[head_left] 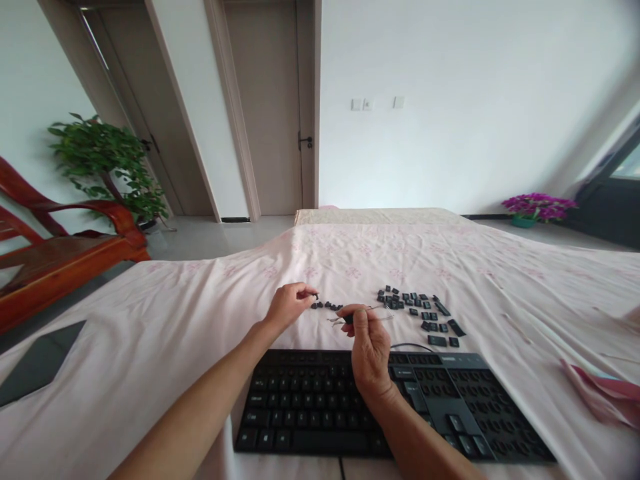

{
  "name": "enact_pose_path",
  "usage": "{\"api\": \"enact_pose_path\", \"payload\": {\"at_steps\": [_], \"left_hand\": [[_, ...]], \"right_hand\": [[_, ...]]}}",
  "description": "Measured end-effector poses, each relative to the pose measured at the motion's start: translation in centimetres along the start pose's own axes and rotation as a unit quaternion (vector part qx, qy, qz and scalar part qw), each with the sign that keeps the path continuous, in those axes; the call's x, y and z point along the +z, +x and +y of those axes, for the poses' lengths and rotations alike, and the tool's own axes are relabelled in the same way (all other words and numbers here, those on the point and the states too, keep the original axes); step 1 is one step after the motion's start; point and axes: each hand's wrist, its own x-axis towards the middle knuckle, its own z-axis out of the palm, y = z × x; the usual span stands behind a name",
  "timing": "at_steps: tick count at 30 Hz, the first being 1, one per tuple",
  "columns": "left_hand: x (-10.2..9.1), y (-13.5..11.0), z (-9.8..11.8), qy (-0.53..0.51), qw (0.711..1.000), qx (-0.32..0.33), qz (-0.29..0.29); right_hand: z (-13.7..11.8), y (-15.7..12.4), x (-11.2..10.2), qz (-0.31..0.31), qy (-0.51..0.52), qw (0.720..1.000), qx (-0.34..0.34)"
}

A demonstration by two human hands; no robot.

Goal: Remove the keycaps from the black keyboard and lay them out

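Observation:
A black keyboard [320, 441] lies in front of me on the pink cloth, with many keys gone from its right part and its letter keys in place. Above the row of loose keycaps, my left hand [290, 303] pinches a small black keycap [315, 297] between thumb and fingertips. My right hand [369, 347] is closed over the keyboard's back edge around a thin wire keycap puller [376, 313]; its wires stick out to the right and a pale end to the left. Several loose keycaps [395, 305] lie scattered behind and right of that hand.
A patterned pink cloth [240, 293] with folds covers the table. At the left edge lies a dark flat panel [43, 360], and a red-and-pink cloth [603, 393] lies at the right. Beyond stand a wooden chair [75, 260], a leafy plant [103, 157] and purple flowers [540, 205].

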Motion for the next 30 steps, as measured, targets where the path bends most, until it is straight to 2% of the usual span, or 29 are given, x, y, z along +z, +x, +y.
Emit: {"api": "enact_pose_path", "payload": {"at_steps": [5, 9, 12, 19, 23, 30], "left_hand": [[0.6, 3.0, 0.2, 0.126, 0.992, 0.029, 0.008], [1.3, 4.0, 0.3, 0.19, 0.98, 0.055, -0.016], [1.5, 4.2, 0.3, 0.222, 0.974, 0.047, -0.02], [1.8, 4.3, -0.4, 0.25, 0.968, 0.001, -0.008], [1.8, 4.7, -0.8, 0.242, 0.97, -0.019, -0.03], [0.2, 5.8, -2.2, 0.215, 0.974, -0.051, -0.057]], "right_hand": [[0.3, 0.2, 0.1, -0.004, 0.024, 0.999, 0.034], [0.2, 0.2, 0.1, -0.01, 0.027, 0.999, 0.042], [0.2, 0.2, 0.1, -0.011, 0.032, 0.998, 0.045], [0.2, 0.3, 0.2, -0.016, 0.033, 0.998, 0.046], [0.2, 0.2, 0.2, -0.018, 0.034, 0.998, 0.046], [0.4, 0.2, 0.2, -0.017, 0.036, 0.998, 0.054]]}}
